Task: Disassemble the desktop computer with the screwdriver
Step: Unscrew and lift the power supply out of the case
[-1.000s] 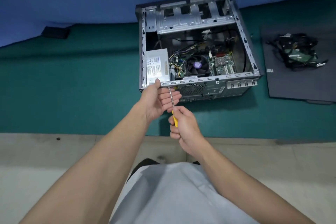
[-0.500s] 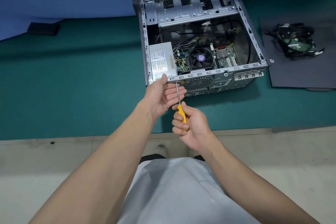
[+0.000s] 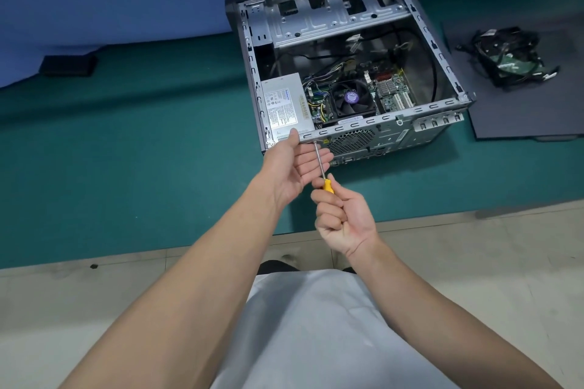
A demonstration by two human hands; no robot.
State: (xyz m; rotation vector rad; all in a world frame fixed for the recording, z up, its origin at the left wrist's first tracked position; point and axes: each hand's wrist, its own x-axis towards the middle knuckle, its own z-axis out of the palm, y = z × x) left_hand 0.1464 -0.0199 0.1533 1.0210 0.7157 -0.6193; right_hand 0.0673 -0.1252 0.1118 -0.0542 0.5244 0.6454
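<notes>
Your right hand (image 3: 343, 215) is rolling palm-up, clenching the screwdriver (image 3: 328, 186); your left hand (image 3: 292, 167), fingers straight, is bracing the computer case (image 3: 426, 106).

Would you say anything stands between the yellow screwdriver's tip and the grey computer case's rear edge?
Nothing visible: the yellow-handled screwdriver touches the open grey metal computer case at its rear edge; the left hand lies beside the shaft.

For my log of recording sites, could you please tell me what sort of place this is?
Likely an improvised computer teardown spot: an opened desktop computer case on a green mat, a hard drive with cables set aside on a dark panel.
</notes>
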